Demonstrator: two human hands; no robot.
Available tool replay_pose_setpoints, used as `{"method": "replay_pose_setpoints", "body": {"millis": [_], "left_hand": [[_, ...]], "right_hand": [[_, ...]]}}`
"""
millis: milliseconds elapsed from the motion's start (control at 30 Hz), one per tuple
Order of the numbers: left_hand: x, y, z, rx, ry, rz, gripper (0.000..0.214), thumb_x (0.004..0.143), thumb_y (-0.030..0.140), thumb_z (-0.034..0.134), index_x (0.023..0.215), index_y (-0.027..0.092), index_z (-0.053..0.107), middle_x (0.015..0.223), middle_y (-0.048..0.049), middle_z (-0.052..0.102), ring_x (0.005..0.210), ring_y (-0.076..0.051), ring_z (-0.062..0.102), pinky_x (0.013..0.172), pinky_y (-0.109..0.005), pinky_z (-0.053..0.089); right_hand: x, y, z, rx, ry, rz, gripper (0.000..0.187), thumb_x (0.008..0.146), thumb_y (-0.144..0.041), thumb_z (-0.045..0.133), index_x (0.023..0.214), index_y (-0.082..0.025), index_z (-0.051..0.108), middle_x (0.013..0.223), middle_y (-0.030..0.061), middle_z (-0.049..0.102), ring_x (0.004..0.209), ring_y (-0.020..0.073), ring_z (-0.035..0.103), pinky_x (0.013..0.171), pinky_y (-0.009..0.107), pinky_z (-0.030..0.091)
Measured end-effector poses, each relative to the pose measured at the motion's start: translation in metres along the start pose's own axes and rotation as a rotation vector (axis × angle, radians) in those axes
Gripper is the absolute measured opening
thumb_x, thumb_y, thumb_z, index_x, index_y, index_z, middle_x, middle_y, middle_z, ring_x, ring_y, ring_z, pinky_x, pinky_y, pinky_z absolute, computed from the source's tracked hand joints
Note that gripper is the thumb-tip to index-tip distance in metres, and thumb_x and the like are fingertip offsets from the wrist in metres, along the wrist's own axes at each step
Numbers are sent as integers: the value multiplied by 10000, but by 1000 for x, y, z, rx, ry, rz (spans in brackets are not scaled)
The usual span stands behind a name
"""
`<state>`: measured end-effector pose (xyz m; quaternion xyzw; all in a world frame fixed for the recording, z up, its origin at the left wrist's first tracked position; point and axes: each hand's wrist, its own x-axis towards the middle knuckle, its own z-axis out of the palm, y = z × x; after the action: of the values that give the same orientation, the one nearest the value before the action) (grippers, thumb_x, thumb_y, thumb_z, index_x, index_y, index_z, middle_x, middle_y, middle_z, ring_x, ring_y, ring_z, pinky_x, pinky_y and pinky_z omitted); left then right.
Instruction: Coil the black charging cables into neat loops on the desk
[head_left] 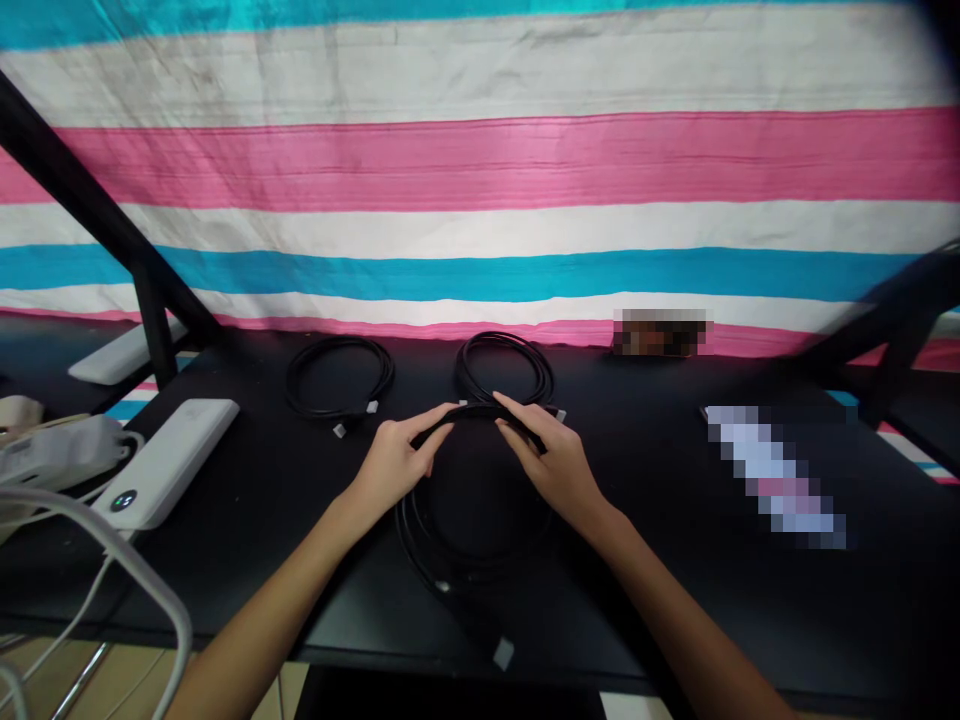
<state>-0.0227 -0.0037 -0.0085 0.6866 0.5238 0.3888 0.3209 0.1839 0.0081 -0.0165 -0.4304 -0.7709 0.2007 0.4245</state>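
A black cable (457, 560) lies in a loose coil on the black table (660, 470) in front of me. My left hand (394, 462) and my right hand (541, 458) both pinch the far arc of this coil, fingers closed round the strands. One silver-tipped plug end (503, 653) hangs toward the table's near edge. Behind my hands lie two other coiled black cables, one at the left (339, 376) and one at the centre (505, 366).
A white power bank (169, 460) with a lit indicator lies at the left, with white cables and a charger (52, 450) beside it. Another white bar (120, 352) lies farther back. Black frame bars (82, 195) cross at left and right. A striped cloth (480, 160) hangs behind.
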Motion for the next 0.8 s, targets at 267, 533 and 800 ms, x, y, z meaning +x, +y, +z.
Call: {"method": "replay_pose_setpoints", "body": {"millis": [267,533,800], "left_hand": [[-1,-2,2,60,-44,-25,384,872,323,494,1213,196,614,486,37,567,328,-61,414,386,-175,393],[-1,11,1,-263,-151,-208,452,846,385,522,1228,144,555,388,88,426,282,-87,402,313,-183,316],[2,10,-4,-275,-122,-79,305,885,391,472,1042,156,587,626,12,571,632,-137,551,667,-263,420]], "right_hand": [[-1,2,0,57,-32,21,328,908,-137,432,1182,-175,607,943,66,672,881,163,641,834,284,466],[3,-9,-7,222,7,214,288,888,-225,484,1126,-218,646,905,36,694,684,139,629,668,269,509],[5,-6,-12,588,123,461,329,870,-344,525,1178,-253,595,1013,61,692,333,-6,295,291,153,237]]}}
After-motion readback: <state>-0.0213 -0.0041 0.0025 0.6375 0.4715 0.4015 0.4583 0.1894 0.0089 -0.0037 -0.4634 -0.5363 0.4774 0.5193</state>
